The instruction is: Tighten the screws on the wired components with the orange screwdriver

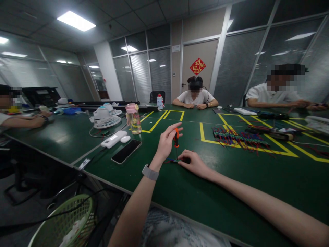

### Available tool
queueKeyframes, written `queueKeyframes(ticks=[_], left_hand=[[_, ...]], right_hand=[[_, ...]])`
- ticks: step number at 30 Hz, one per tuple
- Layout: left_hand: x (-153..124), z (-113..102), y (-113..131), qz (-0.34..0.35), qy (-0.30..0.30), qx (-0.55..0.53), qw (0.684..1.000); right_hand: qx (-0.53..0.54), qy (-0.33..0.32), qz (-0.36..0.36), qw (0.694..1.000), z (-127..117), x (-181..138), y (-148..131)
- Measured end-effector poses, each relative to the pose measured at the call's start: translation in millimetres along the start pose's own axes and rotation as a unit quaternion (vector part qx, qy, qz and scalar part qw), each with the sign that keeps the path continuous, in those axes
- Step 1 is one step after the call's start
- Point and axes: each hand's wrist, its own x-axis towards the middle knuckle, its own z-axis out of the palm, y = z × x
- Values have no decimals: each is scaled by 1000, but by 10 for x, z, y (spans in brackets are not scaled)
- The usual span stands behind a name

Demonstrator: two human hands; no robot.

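Observation:
My left hand [166, 140] holds an orange and black screwdriver [176, 137] upright, its handle between thumb and fingers. The thin shaft points down to a small green circuit board [175, 160] with wires, lying on the green table [154, 192]. Beside the board, my right hand [191, 160] rests on the tabletop, with thumb and fingertips pinched at the board's right end. A grey band circles my left wrist.
A phone [126, 151], a white power bank [113, 139] and a pink-lidded bottle [133, 118] stand left. Several wired boards [239, 137] lie in a row at right, within yellow tape. White fans [106, 116] sit further back. A green basket [84, 206] is below the edge. Co-workers sit around.

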Motion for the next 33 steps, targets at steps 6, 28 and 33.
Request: queueKeyframes(ticks=[6, 28, 33], left_hand=[[-15, -23, 32, 28, 48, 113, 992], [-14, -1, -10, 9, 31, 60, 998], [-13, -17, -2, 18, 27, 36, 999]], right_hand=[[-4, -2, -3, 1000, -3, 2, -8], [-6, -5, -5, 1000, -8, 0, -14], [-8, -6, -3, 1000, 2, 3, -3]])
